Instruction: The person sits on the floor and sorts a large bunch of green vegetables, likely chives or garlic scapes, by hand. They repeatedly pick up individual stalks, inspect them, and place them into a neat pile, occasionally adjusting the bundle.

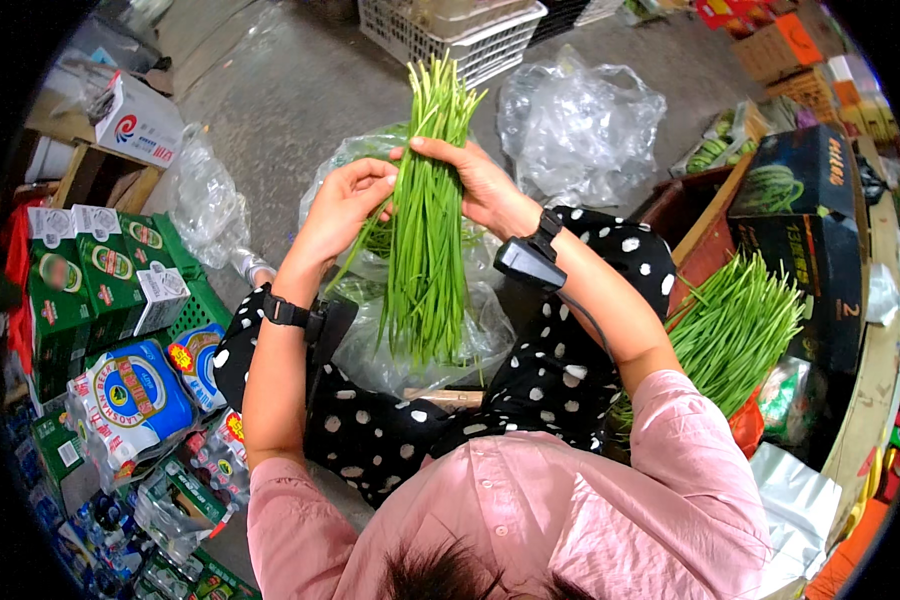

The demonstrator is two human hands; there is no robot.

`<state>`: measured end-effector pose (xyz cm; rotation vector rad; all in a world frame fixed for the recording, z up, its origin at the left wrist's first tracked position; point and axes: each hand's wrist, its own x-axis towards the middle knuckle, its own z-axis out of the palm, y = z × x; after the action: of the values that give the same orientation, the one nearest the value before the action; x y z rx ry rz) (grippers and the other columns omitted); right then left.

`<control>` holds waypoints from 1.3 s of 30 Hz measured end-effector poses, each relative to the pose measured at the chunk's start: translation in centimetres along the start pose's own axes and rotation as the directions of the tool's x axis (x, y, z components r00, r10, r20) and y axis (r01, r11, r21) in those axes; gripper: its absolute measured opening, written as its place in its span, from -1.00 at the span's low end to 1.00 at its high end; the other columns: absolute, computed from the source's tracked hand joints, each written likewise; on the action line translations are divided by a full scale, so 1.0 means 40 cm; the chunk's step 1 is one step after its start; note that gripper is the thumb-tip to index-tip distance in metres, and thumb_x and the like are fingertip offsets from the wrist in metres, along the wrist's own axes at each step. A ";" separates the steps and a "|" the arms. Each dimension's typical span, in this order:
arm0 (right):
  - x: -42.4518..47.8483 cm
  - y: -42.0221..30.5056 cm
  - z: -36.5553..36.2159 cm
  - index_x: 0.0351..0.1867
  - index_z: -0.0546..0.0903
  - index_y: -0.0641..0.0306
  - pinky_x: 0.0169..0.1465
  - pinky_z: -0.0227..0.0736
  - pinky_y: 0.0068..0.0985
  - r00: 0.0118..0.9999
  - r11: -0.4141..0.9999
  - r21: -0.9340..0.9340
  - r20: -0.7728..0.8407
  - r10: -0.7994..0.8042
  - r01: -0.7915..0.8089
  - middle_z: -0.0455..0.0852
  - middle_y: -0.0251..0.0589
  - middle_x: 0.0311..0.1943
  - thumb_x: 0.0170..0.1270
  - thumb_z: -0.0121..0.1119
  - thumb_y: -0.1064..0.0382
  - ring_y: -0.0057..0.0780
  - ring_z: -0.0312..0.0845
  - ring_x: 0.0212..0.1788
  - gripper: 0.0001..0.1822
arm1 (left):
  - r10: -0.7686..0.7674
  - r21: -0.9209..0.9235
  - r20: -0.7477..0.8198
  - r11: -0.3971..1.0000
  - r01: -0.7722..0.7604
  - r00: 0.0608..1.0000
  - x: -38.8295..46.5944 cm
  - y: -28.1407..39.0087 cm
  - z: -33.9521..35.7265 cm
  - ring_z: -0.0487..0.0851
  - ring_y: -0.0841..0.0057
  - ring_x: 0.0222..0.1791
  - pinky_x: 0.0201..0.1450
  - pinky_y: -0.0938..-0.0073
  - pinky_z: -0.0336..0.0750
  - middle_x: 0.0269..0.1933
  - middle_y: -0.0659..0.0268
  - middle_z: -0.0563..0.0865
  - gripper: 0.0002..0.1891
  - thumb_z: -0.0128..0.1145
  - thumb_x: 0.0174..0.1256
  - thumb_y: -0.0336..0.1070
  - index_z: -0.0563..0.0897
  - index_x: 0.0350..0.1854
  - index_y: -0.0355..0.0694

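My right hand [487, 184] is wrapped around a thick bunch of garlic chives [427, 262]. The pale cut ends point away from me, and the long leaves hang toward my lap. On the bunch's left side, my left hand [349, 202] pinches a few thin green blades between thumb and fingertips. One blade slants down from there to the lower left. Below the bunch, between my knees, lies a clear plastic bag [352, 330] with loose greens in it, partly hidden by the bunch. A larger pile of chives [735, 337] rests at my right side.
Crumpled clear plastic bags [581, 124] lie on the concrete floor [270, 90] ahead. Beyond is a white plastic crate [457, 45]. Green beer cartons [105, 270] and shrink-wrapped beer packs [131, 409] crowd the left. A black carton with a melon picture [802, 240] stands at right.
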<state>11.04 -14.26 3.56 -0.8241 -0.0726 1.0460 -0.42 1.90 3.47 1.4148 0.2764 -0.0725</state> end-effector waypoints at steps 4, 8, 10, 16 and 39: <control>0.008 -0.002 -0.009 -0.06 0.55 0.39 -0.10 0.75 -0.26 1.000 0.999 -0.032 0.021 0.005 -0.004 0.73 -0.09 -0.13 0.30 0.29 0.29 -0.30 0.73 -0.19 -0.72 | 0.008 -0.056 0.046 0.998 -0.005 0.999 -0.001 0.000 -0.011 0.65 0.71 -0.33 -0.27 0.68 0.48 -0.26 0.39 0.71 -0.82 0.16 0.43 -0.35 0.62 -0.03 -0.32; 0.004 -0.012 -0.014 -0.09 0.58 0.39 -0.13 0.74 -0.28 1.000 0.999 -0.021 0.000 0.029 -0.029 0.72 -0.15 -0.20 0.29 0.31 0.26 -0.34 0.73 -0.25 -0.72 | -0.013 0.009 0.045 1.000 0.013 0.999 -0.014 0.024 -0.013 0.70 0.68 -0.32 -0.29 0.68 0.49 -0.25 0.37 0.72 -0.81 0.23 0.37 -0.39 0.63 -0.04 -0.33; 0.004 -0.017 -0.010 -0.12 0.62 0.38 -0.17 0.72 -0.37 0.999 0.999 -0.043 -0.029 0.019 -0.021 0.73 -0.19 -0.25 0.28 0.32 0.23 -0.40 0.72 -0.30 -0.73 | -0.035 0.018 0.045 0.999 0.034 0.998 -0.024 0.038 -0.014 0.72 0.66 -0.31 -0.30 0.68 0.49 -0.25 0.37 0.73 -0.80 0.25 0.35 -0.40 0.64 -0.05 -0.33; 0.015 -0.025 -0.020 -0.15 0.63 0.34 -0.17 0.70 -0.41 0.999 0.997 -0.073 -0.042 -0.006 0.003 0.75 -0.20 -0.28 0.25 0.34 0.24 -0.46 0.71 -0.31 -0.76 | -0.022 0.104 0.067 0.995 0.015 0.997 -0.030 0.043 -0.027 0.60 0.77 -0.36 -0.27 0.68 0.48 -0.30 0.49 0.68 -0.85 0.28 0.34 -0.36 0.66 -0.13 -0.27; 0.011 -0.021 -0.019 -0.19 0.65 0.37 -0.21 0.66 -0.50 0.990 0.992 -0.094 -0.108 -0.090 0.080 0.74 -0.23 -0.33 0.27 0.33 0.23 -0.49 0.69 -0.37 -0.76 | 0.136 0.110 0.088 0.983 -0.146 0.987 -0.012 0.016 -0.010 0.41 0.81 -0.47 -0.37 0.75 0.29 -0.43 0.55 0.50 -0.93 0.14 0.24 -0.52 0.55 -0.27 -0.24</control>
<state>12.23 -14.53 3.43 -0.9518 -0.0588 0.9192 -0.82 2.33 4.14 1.5399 0.1062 -0.0293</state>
